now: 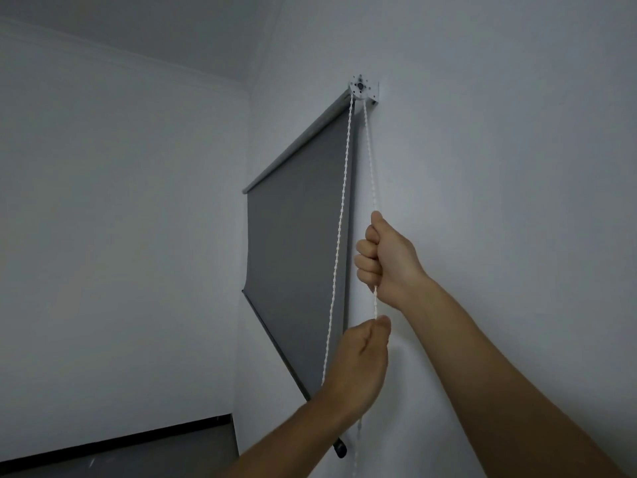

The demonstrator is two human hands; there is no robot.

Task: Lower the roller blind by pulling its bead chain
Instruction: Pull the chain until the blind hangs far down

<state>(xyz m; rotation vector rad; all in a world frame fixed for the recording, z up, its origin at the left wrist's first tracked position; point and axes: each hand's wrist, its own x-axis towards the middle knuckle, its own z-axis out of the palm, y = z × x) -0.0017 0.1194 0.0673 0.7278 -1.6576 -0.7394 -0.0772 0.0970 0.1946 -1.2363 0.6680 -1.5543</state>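
Head: bead chain (370, 160) runs through both grips.

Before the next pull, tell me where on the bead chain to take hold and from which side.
Grip the wall-side strand of the bead chain, just above the right hand, probably coming from the room side, since the wall is close behind. That strand runs taut from the clutch through both fists; the other hangs free beside the left hand.

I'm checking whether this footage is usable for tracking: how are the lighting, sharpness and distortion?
Head view: dim, flat bluish light with no glare; soft overall, yet the bead chain stays readable; wide-angle bending bows the roller blind edges; right hand and left hand show no obvious motion blur.
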